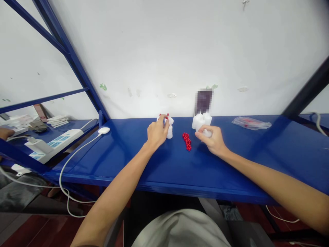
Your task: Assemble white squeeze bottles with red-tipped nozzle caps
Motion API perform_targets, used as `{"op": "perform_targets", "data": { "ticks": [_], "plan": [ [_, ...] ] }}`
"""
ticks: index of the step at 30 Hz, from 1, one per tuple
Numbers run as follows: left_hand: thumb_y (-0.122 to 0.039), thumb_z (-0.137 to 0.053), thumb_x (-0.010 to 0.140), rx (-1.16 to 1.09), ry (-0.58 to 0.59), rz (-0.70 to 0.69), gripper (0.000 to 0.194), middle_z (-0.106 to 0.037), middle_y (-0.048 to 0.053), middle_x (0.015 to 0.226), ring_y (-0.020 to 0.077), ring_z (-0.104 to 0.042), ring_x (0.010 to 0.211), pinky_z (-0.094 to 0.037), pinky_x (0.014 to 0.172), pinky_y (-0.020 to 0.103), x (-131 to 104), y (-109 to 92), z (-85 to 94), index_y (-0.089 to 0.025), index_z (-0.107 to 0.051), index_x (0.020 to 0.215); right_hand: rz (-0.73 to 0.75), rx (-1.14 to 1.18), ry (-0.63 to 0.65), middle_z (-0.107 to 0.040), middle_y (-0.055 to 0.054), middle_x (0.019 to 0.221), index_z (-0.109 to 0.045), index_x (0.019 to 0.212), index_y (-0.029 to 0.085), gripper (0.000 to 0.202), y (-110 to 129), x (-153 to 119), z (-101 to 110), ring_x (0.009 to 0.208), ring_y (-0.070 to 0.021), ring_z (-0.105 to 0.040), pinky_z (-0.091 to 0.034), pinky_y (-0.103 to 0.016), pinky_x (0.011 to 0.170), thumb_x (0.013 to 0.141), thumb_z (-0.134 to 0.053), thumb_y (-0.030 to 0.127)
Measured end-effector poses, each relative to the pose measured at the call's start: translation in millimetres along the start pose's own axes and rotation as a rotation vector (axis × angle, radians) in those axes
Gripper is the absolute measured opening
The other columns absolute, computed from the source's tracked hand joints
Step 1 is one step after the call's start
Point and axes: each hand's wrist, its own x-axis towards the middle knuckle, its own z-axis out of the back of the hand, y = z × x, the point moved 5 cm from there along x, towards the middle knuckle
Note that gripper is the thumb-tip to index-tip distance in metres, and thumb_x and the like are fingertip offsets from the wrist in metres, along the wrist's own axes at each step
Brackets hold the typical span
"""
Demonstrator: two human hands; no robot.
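Note:
My left hand (157,132) is at the left group of white plastic bottles (169,132), its thumb and forefinger curled together over them. Whatever lies between those fingertips is hidden, though bits of red show just behind them. On the right, my right hand (214,140) has its thumb and forefinger closed on a small white bottle (207,133). Just behind that hand stands a cluster of white bottles (198,121), close together. Between my hands, small red round pieces (186,141) lie in a narrow strip on the blue table (164,164).
A clear plastic bag (252,122) with something red inside lies at the right. Toward the left are a white charger puck (104,130) with its cable and a power strip (59,140). Blue metal posts (74,65) rise beside the table, and a white wall stands behind.

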Motion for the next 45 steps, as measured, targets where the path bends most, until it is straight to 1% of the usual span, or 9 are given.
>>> {"op": "perform_targets", "data": {
  "ticks": [8,16,19,22,24,27,31,38,45],
  "plan": [
    [-0.039,-0.035,0.103,0.096,0.034,-0.020,0.035,-0.072,0.004,0.081,0.0211,-0.068,0.072,-0.046,0.070,0.029,0.3,-0.1,-3.1,-0.027,-0.053,0.130,-0.012,0.250,0.038,-0.051,0.000,0.054,-0.057,0.063,0.019,0.032,-10.6,-0.5,-2.8,0.050,-0.0141,-0.047,-0.035,-0.028,0.051,0.080,-0.057,0.046],
    [-0.038,-0.031,0.103,0.095,0.003,-0.074,0.042,-0.070,0.004,0.075,0.0202,-0.066,0.067,-0.043,0.065,0.027,-2.2,-4.5,-1.1,-0.025,-0.050,0.138,-0.099,0.135,0.076,-0.052,-0.001,0.056,-0.056,0.061,0.019,0.036,-11.7,0.1,-9.5,0.052,-0.0155,-0.050,-0.038,-0.029,0.054,0.087,-0.049,0.042],
    [-0.034,-0.036,0.101,0.031,0.064,-0.271,0.037,-0.069,0.003,0.073,0.0175,-0.064,0.065,-0.042,0.065,0.026,-11.3,-19.7,-3.7,-0.022,-0.058,0.128,-0.153,0.077,0.090,-0.054,-0.001,0.057,-0.058,0.063,0.019,0.041,-17.9,1.3,-11.0,0.054,-0.0160,-0.052,-0.039,-0.030,0.056,0.090,-0.043,0.045],
    [-0.031,-0.045,0.097,-0.011,0.301,-0.606,0.026,-0.070,0.002,0.076,0.0164,-0.064,0.067,-0.041,0.065,0.025,-30.4,-42.7,-16.3,-0.021,-0.064,0.111,-0.167,0.033,0.125,-0.057,-0.001,0.061,-0.061,0.069,0.018,0.040,-20.9,2.7,-13.2,0.058,-0.0169,-0.054,-0.040,-0.029,0.061,0.092,-0.041,0.045],
    [-0.032,-0.048,0.095,0.003,0.411,-0.709,0.023,-0.071,0.002,0.079,0.0168,-0.064,0.067,-0.039,0.062,0.025,-40.6,-51.6,-23.1,-0.021,-0.065,0.107,-0.142,-0.005,0.130,-0.061,-0.002,0.068,-0.064,0.072,0.018,0.039,-19.0,3.7,-13.3,0.066,-0.0180,-0.056,-0.041,-0.030,0.065,0.091,-0.041,0.045],
    [-0.030,-0.051,0.093,0.031,0.463,-0.736,0.021,-0.072,0.002,0.082,0.0178,-0.065,0.068,-0.037,0.059,0.026,-46.1,-57.1,-27.3,-0.022,-0.064,0.107,-0.126,-0.068,0.125,-0.064,-0.003,0.075,-0.065,0.071,0.018,0.041,-15.4,4.1,-12.7,0.073,-0.0194,-0.057,-0.040,-0.030,0.069,0.090,-0.042,0.047],
    [-0.026,-0.052,0.091,0.042,0.483,-0.741,0.020,-0.074,0.002,0.085,0.0184,-0.066,0.070,-0.035,0.058,0.027,-45.8,-56.8,-27.3,-0.021,-0.065,0.105,-0.186,-0.051,0.183,-0.061,-0.003,0.066,-0.061,0.068,0.018,0.044,-14.6,1.6,-16.4,0.064,-0.0179,-0.055,-0.038,-0.030,0.064,0.091,-0.041,0.049],
    [-0.030,-0.054,0.091,0.016,0.514,-0.709,0.020,-0.073,0.003,0.081,0.0181,-0.065,0.067,-0.034,0.057,0.027,-44.8,-52.5,-27.0,-0.021,-0.068,0.102,-0.193,0.075,0.172,-0.057,0.004,0.059,-0.053,0.098,0.021,0.024,-12.3,-1.2,-18.3,0.059,-0.0171,-0.055,-0.043,-0.030,0.064,0.090,-0.049,0.044],
    [-0.026,-0.055,0.091,-0.031,0.535,-0.713,0.019,-0.071,0.002,0.076,0.0172,-0.064,0.065,-0.035,0.057,0.027,-45.9,-54.4,-26.2,-0.022,-0.070,0.102,-0.137,0.026,0.224,-0.058,0.001,0.063,-0.057,0.084,0.021,0.028,-13.4,-0.6,-19.1,0.061,-0.0170,-0.055,-0.043,-0.030,0.064,0.093,-0.045,0.044]
  ]
}}
